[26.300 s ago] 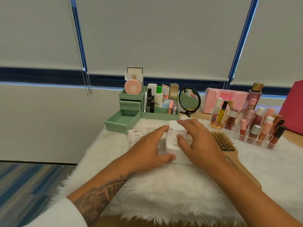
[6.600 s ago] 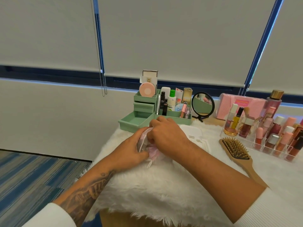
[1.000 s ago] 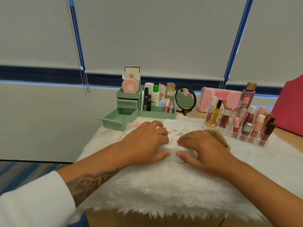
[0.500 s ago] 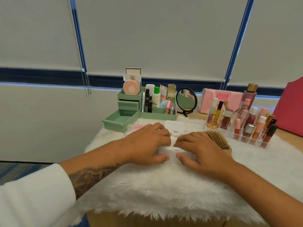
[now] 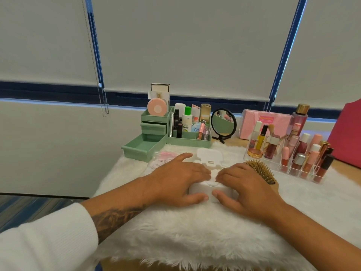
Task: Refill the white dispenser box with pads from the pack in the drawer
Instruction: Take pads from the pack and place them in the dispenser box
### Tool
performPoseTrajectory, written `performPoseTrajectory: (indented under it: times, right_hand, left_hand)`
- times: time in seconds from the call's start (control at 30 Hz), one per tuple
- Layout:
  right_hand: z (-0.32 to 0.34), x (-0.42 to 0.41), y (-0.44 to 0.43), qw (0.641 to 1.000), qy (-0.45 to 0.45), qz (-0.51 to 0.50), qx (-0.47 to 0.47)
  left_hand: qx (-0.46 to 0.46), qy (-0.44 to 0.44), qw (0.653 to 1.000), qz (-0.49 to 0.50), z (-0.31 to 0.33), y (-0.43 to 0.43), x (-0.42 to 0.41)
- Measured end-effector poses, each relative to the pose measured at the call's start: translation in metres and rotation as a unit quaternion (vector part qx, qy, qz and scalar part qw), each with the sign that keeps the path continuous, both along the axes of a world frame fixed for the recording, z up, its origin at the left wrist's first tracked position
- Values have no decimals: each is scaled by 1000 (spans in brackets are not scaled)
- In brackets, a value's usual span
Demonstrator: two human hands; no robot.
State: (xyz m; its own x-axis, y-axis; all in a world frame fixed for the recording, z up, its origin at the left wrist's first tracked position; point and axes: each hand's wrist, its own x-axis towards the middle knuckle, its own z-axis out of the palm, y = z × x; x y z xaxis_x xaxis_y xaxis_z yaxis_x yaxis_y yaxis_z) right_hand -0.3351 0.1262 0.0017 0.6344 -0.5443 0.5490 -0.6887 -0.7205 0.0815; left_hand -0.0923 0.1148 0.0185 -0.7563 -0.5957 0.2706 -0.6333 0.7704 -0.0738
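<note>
**One white dispenser box (image 5: 210, 187), two hands gripping**

Clasped at either end by left hand (image 5: 175, 184) and right hand (image 5: 248, 190), thumbs in front; smooth, rounded, on shaggy white fur (image 5: 195, 235), flat lid (image 5: 210, 156) open behind. Beyond left hand, one crinkly pink pack (image 5: 164, 158) before one open green drawer (image 5: 142, 147).

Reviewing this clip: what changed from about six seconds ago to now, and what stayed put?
The left hand and right hand let go of the pink pad pack, which now lies on the fur rug by the green drawer. Both hands moved onto the white dispenser box and hold it. The drawer and the box's lid stay open.
</note>
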Motion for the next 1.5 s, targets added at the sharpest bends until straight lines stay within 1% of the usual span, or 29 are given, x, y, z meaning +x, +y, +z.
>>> performPoseTrajectory:
  times: [0.07,0.13,0.2,0.23,0.3,0.33,0.4,0.43,0.47,0.53,0.67,0.77,0.9,1.0,1.1,1.27,1.5]
  right_hand:
    - [6,0,-5,999,-27,11,24]
    - [16,3,-13,991,-118,3,64]
    - [26,8,-26,972,-200,-60,107]
    - [29,12,-36,962,-211,-116,132]
    - [34,18,-56,932,-197,-221,210]
    - [35,22,-66,911,-201,-247,264]
    - [38,26,-80,868,-238,-251,357]
    - [40,27,-83,855,-255,-245,380]
    - [41,28,-85,852,-263,-240,384]
    - [43,29,-82,867,-266,-233,351]
    - [46,29,-54,909,-268,-221,232]
    - [41,25,-29,937,-257,-190,142]
    - [27,17,2,961,-235,-121,82]
    - [11,13,17,980,-183,-64,43]
    - [-6,12,21,988,-151,-26,28]
    - [-12,11,19,988,-150,-29,25]
    - [-14,12,20,987,-156,-31,16]
  left_hand:
    - [-2,5,1000,4,0,1,-3]
    - [-14,15,1000,1,-3,2,-4]
    - [-21,26,999,8,-6,4,-4]
    - [-23,32,999,17,-7,4,-3]
    - [-22,47,998,30,-8,4,-3]
    - [-20,53,998,33,-8,5,-4]
    - [-10,61,997,35,-8,6,-5]
    - [-3,66,997,38,-9,7,-4]
    - [3,75,996,41,-9,7,-5]
    - [3,101,994,46,-11,9,-4]
    - [-1,150,985,86,-13,12,-4]
    - [-9,183,978,103,-14,12,-6]
    - [2,202,974,106,-17,10,-8]
    - [-22,210,975,72,-24,10,-9]
    - [-47,208,976,42,-29,8,-8]
    - [-69,197,977,37,-32,7,-7]
    - [-69,188,979,36,-32,8,-6]
